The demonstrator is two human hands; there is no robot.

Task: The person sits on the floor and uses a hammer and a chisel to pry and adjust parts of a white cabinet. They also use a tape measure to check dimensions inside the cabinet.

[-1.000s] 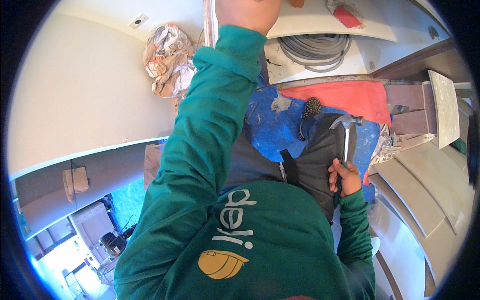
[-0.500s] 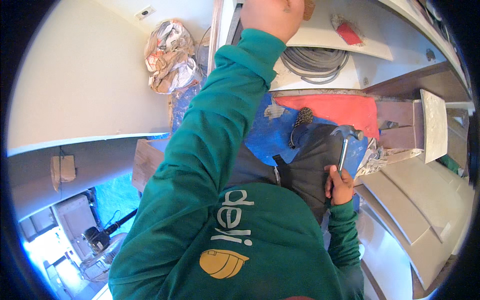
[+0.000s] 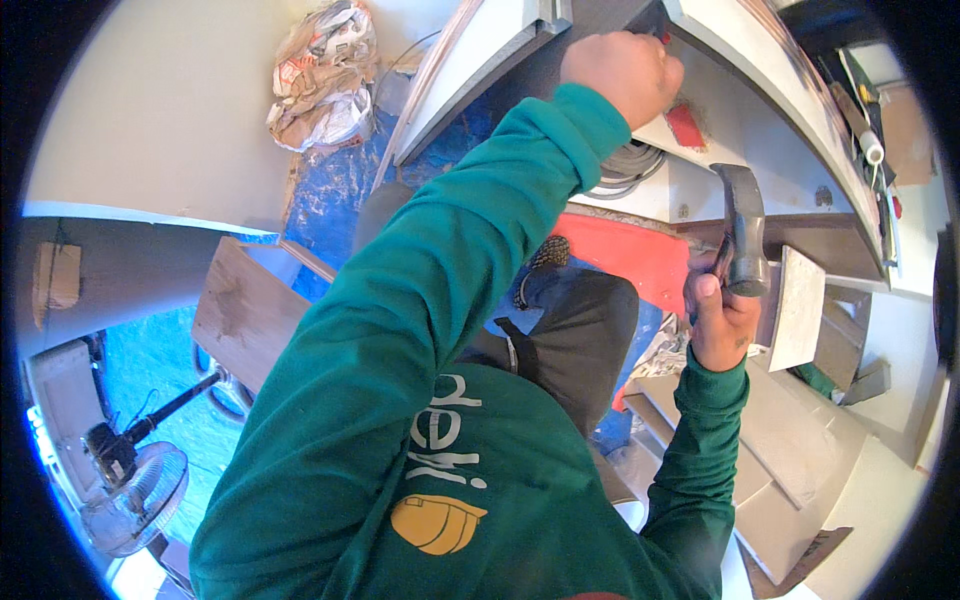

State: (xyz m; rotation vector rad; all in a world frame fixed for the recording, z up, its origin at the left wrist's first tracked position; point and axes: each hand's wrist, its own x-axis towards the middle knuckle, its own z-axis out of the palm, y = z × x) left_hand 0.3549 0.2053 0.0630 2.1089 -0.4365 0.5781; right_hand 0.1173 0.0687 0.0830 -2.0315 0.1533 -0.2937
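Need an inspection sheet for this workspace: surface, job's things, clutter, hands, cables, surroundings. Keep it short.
Surface: blue floor covering, scuffed and streaked; red sheet near the cabinet.
Job's things: hammer, held, head clear of the hand.
Clutter: crumpled wrapping at upper left; wooden box at left; overlapping boards at lower right.
Hands: left hand at the cabinet, fingers curled, grip not clear; right hand closed on the hammer.
Cables: grey coil in the cabinet, partly hidden; cable or hose, can't tell.
Surroundings: pale wall at left; fan at lower left.
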